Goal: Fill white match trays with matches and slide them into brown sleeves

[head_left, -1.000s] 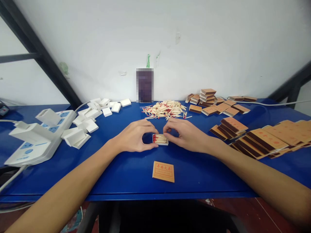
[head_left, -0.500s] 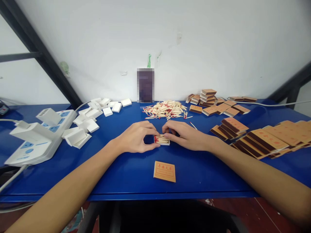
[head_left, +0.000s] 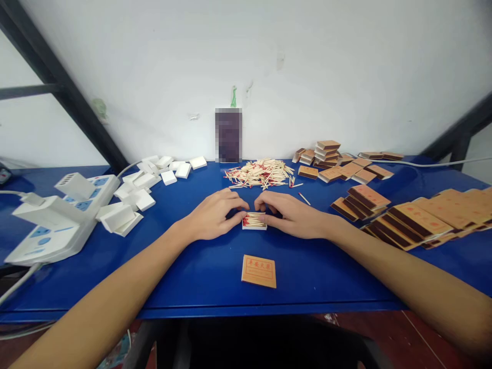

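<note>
Tray (head_left: 254, 228): white, on blue tbl (head_left: 184, 287) btwn hands, full of red-tipped matches (head_left: 253, 220)
L hand (head_left: 213, 214): narrow, at tray's L end, grip unclear
R hand (head_left: 292, 215): narrow, thumb over matches' R end, grip unclear
Cover (head_left: 259, 271): orange, flat, nr front edge

Matchbox sleeve (head_left: 259, 271): red Chinese characters (head_left: 259, 264), mostly blurred.

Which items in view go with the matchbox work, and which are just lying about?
Likely in the job:
- tray of matches between the left hand and right hand
- match pile
- sleeve in front
- white trays
- brown matchboxes or sleeves at right

Apparently lying about:
- power strip, adapters
- cable at right
- pixelated dark rectangle; identity unclear
</note>
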Available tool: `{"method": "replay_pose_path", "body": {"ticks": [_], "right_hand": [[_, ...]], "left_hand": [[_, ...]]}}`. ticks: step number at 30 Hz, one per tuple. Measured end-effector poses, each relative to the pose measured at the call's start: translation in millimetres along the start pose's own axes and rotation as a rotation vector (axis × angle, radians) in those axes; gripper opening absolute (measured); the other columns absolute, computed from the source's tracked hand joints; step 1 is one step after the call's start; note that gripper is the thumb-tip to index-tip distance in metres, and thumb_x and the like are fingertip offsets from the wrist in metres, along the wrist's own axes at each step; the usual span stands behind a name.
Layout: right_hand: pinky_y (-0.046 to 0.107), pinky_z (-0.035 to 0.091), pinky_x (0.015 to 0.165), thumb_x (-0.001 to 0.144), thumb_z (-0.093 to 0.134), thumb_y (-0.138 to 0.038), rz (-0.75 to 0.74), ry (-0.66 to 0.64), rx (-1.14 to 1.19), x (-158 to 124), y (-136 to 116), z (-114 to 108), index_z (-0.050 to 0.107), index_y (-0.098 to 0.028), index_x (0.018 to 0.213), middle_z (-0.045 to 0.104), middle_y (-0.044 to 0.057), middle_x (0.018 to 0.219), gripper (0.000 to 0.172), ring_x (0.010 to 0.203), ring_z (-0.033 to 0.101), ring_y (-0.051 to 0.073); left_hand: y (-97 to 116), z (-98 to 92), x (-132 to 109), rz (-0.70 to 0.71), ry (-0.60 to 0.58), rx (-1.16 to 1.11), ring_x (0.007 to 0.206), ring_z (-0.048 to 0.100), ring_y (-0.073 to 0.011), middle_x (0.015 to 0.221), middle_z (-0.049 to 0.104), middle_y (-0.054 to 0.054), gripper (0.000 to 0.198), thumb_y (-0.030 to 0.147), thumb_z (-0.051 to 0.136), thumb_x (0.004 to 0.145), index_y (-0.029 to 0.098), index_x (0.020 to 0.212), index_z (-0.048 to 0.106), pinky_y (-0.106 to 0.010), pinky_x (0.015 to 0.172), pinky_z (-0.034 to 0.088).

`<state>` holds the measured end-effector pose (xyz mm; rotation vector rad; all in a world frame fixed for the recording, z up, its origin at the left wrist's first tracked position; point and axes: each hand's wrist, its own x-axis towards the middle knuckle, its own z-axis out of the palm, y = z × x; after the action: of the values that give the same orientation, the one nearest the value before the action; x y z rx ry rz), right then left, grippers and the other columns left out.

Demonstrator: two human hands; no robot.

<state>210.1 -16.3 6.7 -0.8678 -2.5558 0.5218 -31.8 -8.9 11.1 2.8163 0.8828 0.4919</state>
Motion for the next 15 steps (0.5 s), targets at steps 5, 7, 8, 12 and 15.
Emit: {"method": "replay_pose_path", "body": {"ticks": [5,7,8,12,15], "right_hand": [[0.030,0.039,0.073,0.100,0.043,-0.039,0.012,-0.016,0.020,0.2,-1.4,0.7,0.051,-0.019,0.102,0.057,0.004,0.091,0.022,0.080,0.052,0.018],[0.031,0.039,0.073,0.100,0.041,-0.036,0.026,-0.019,0.024,0.7,-1.7,0.8,0.050,-0.020,0.100,0.056,0.003,0.089,0.018,0.080,0.051,0.017],[0.031,0.039,0.073,0.101,0.040,-0.033,0.032,-0.016,0.024,1.1,-1.7,1.1,0.050,-0.020,0.099,0.056,0.003,0.088,0.017,0.079,0.051,0.017],[0.031,0.038,0.073,0.100,0.038,-0.028,0.041,0.003,0.009,2.6,-1.4,3.7,0.049,-0.021,0.096,0.056,0.003,0.087,0.013,0.078,0.050,0.017],[0.031,0.039,0.073,0.100,0.039,-0.028,0.042,0.014,-0.003,3.3,-2.0,5.7,0.049,-0.021,0.095,0.056,0.003,0.087,0.013,0.079,0.050,0.017]], "left_hand": [[-0.7,1.1,-0.3,-0.022,-0.011,-0.004,0.094,0.055,-0.0206,0.095,0.062,-0.006,0.030,0.035,0.043,0.100,0.017,0.110,0.066,-0.035,0.085,0.044],[-1.1,2.4,0.1,-0.023,-0.009,-0.010,0.094,0.055,-0.0206,0.096,0.062,-0.006,0.031,0.035,0.043,0.100,0.017,0.110,0.066,-0.036,0.086,0.045],[-1.3,3.1,0.4,-0.022,-0.005,-0.011,0.094,0.055,-0.0205,0.096,0.062,-0.006,0.030,0.034,0.043,0.100,0.017,0.110,0.066,-0.036,0.086,0.045],[-1.3,5.0,2.0,-0.018,0.008,-0.010,0.092,0.055,-0.0199,0.095,0.062,-0.006,0.030,0.034,0.043,0.100,0.017,0.108,0.066,-0.036,0.085,0.044],[-1.2,5.2,2.3,-0.021,0.009,-0.006,0.091,0.055,-0.0195,0.094,0.061,-0.005,0.030,0.034,0.043,0.100,0.017,0.107,0.066,-0.035,0.084,0.044]]}}
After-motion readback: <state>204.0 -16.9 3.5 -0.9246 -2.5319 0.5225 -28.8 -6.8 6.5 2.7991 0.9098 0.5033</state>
